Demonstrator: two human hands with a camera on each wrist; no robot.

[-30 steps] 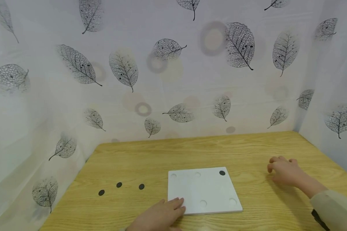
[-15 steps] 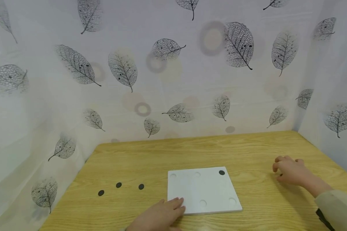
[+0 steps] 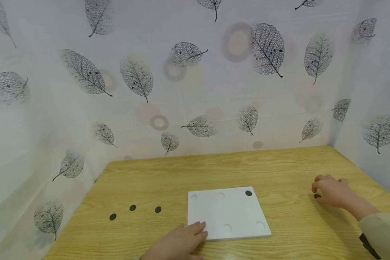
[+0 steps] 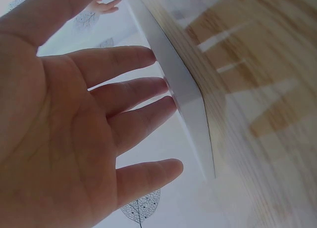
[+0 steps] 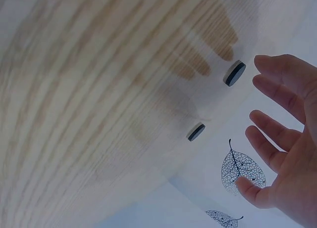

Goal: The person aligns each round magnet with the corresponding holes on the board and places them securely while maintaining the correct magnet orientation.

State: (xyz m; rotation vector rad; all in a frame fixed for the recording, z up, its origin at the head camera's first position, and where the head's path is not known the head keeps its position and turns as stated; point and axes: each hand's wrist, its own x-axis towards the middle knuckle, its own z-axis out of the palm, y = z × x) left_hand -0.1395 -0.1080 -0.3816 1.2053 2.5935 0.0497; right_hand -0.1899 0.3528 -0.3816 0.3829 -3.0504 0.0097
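A white board (image 3: 229, 213) with shallow round recesses lies on the wooden table. One black disc (image 3: 248, 193) sits in its far right recess. My left hand (image 3: 178, 242) rests with spread, straight fingers on the board's near left corner; in the left wrist view, its fingertips (image 4: 166, 84) meet the board's edge (image 4: 190, 97). My right hand (image 3: 333, 193) hovers low at the right with fingers relaxed and holding nothing. Beside its thumb lies another black disc (image 3: 317, 196). The right wrist view has two discs, one close to the fingertips (image 5: 234, 73) and a second disc (image 5: 195, 132) farther off.
Three loose black discs lie left of the board: a left one (image 3: 112, 216), a middle one (image 3: 133, 207) and a right one (image 3: 158, 209). A leaf-patterned white curtain (image 3: 201, 90) encloses the table (image 3: 195, 169) at the back and sides.
My right hand has shifted to the right, and a black disc beside its thumb has come into sight. The left hand stays on the board, and the board's disc is where it was.
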